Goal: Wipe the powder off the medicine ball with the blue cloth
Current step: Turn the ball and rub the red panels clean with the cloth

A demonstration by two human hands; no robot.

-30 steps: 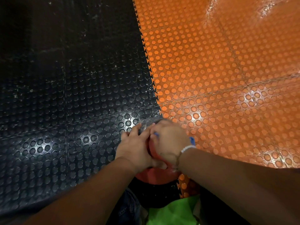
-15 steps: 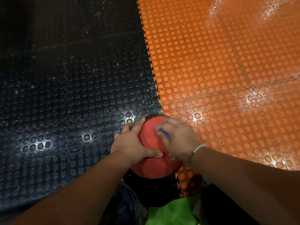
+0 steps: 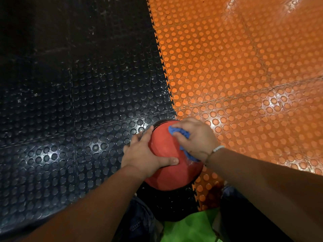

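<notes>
- Head view: a person bends over a red ball (image 3: 167, 154) that sits on the floor just in front of their knees. It rests on the toothed seam where the black mat (image 3: 70, 102) meets the orange mat (image 3: 244, 67).
- The left hand (image 3: 145, 154) cups the ball's left side, fingers spread over the curve and thumb laid across the front to brace it.
- The right hand (image 3: 194, 138) clutches a bunched blue cloth (image 3: 180, 132) and presses it to the ball's upper right. A tail of cloth trails out below the wrist, which wears a white beaded bracelet (image 3: 217, 148).
- A faint whitish smear (image 3: 189, 161) shows low on the ball's right, probably powder left to wipe.
- To do this step well, the left hand should probably hold firm so the ball cannot roll, while the cloth sweeps in overlapping strokes down towards that smear. The ball can then be turned to show fresh surface.
- The ball looks matt and finely grained, likely enough to hold dust. Both mats are glossy and studded with round bumps. The cloth is soft and crumpled, and a bright green fabric (image 3: 188, 226) lies at the bottom edge.
</notes>
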